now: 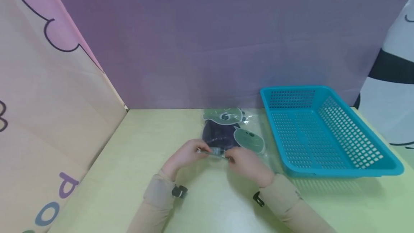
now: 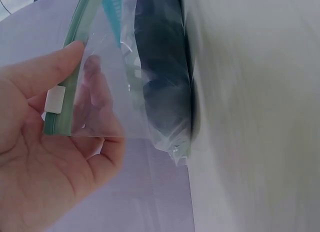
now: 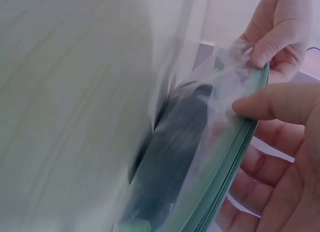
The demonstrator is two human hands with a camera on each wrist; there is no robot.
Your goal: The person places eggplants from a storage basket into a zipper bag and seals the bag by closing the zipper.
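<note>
A clear zip bag (image 1: 250,140) with green cartoon prints lies flat at the back of the table, its opening edge lifted toward me. Inside it is a dark, soft-looking bundle (image 2: 162,57). My left hand (image 1: 187,155) pinches one end of the green zip strip (image 2: 61,123), right by a white slider (image 2: 54,99); some of its fingers show through the clear plastic. Farther along the same strip, my right hand (image 1: 247,163) grips the edge, thumb on the near face and fingers behind. The right wrist view shows both hands on the strip, close together.
To the right stands a turquoise basket (image 1: 343,172) with perforated walls and nothing in it. The pale table (image 1: 129,175) meets a purple cloth backdrop (image 1: 194,46) behind the bag. A printed panel (image 1: 48,100) borders the left side.
</note>
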